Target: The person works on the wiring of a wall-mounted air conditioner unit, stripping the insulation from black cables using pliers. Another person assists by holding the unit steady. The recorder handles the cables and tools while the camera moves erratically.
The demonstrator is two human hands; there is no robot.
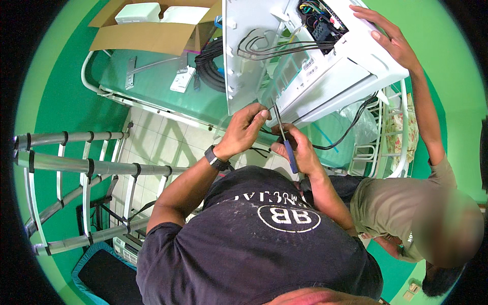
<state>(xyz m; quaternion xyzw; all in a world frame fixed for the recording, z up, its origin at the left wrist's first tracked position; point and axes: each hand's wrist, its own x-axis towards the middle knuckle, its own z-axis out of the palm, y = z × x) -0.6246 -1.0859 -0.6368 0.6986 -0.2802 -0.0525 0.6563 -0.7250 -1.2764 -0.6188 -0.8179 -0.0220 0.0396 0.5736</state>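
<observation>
A white air conditioner indoor unit (325, 86) is tilted up before me, its wide front panel (244, 61) swung away from the body. Coloured wires (317, 23) show in its uncovered electrical box, and dark cables (290, 50) loop out across it. My right hand (300, 147) is closed around a blue-handled screwdriver (288, 152), whose thin metal shaft points up to the unit's lower edge. Beside that tip, my left hand (246, 127) has thumb and fingers pinched together; what they hold, if anything, is hidden. A black watch is on my left wrist.
A co-worker's hand (389, 40) rests on the unit's right end. Behind stand a green-topped bed (147, 101), an open cardboard box (137, 38) and a coil of black cable (208, 63). A metal telescopic ladder (101, 166) is at left. A black cable (345, 134) hangs below the unit.
</observation>
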